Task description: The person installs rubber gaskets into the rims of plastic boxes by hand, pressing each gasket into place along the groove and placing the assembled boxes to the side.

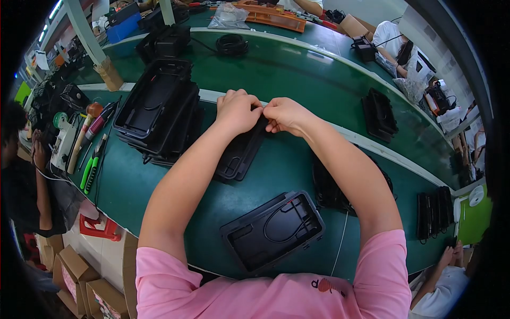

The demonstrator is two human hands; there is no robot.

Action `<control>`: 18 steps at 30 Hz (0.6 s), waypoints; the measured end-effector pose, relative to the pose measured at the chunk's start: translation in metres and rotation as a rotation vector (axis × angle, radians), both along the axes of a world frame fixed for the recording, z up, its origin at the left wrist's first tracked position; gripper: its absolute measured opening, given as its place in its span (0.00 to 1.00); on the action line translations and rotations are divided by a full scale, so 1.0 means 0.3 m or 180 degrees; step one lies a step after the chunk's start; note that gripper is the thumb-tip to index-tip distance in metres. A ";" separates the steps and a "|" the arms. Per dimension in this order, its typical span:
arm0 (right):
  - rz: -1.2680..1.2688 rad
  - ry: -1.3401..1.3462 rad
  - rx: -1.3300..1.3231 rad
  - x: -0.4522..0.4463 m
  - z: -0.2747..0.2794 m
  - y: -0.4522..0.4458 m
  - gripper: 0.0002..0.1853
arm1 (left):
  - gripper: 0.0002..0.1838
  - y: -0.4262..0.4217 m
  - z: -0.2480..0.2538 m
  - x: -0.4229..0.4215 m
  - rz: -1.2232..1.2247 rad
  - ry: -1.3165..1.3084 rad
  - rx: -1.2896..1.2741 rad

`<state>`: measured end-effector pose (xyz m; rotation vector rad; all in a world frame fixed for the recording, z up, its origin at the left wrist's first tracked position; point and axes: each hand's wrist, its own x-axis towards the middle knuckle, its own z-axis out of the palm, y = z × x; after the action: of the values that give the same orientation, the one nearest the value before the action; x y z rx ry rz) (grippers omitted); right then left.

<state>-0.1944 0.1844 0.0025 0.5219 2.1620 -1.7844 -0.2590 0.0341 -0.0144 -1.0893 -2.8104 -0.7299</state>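
Note:
My left hand (pixel 237 110) and my right hand (pixel 286 115) meet at the far end of a black plastic tray (pixel 237 156) on the green bench. Both hands have their fingers closed, and whatever is pinched between them is too small to make out. Just left of my left forearm stands a stack of black trays (pixel 154 101), the top one holding a thin cable. Nearer my body lies another open black tray (pixel 273 228) with a looped black cable inside. A bundle of black cables (pixel 332 183) is partly hidden by my right forearm.
Pliers with green handles (pixel 93 167) and other hand tools lie at the left. Black trays (pixel 379 114) sit on the green belt (pixel 303 69) beyond a pale rail. Several black pieces (pixel 435 214) stand at the right. Co-workers are at both sides and the back.

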 end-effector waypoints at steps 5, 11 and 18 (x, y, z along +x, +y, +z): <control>-0.0318 0.0199 -0.0751 0.046 -0.034 -0.013 0.10 | 0.10 -0.004 0.000 -0.006 0.0040 -0.0010 0.0035; -0.0242 0.0469 -0.0880 0.055 -0.075 -0.003 0.16 | 0.09 -0.007 -0.014 -0.012 -0.0024 0.0074 0.0155; -0.0127 0.0206 -0.1414 0.077 -0.035 0.014 0.22 | 0.11 -0.015 -0.005 -0.008 -0.0025 0.0020 0.0276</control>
<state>-0.1714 0.1887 -0.0079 0.4026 1.7176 -2.2405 -0.2615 0.0297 -0.0159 -1.0872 -2.7424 -0.8388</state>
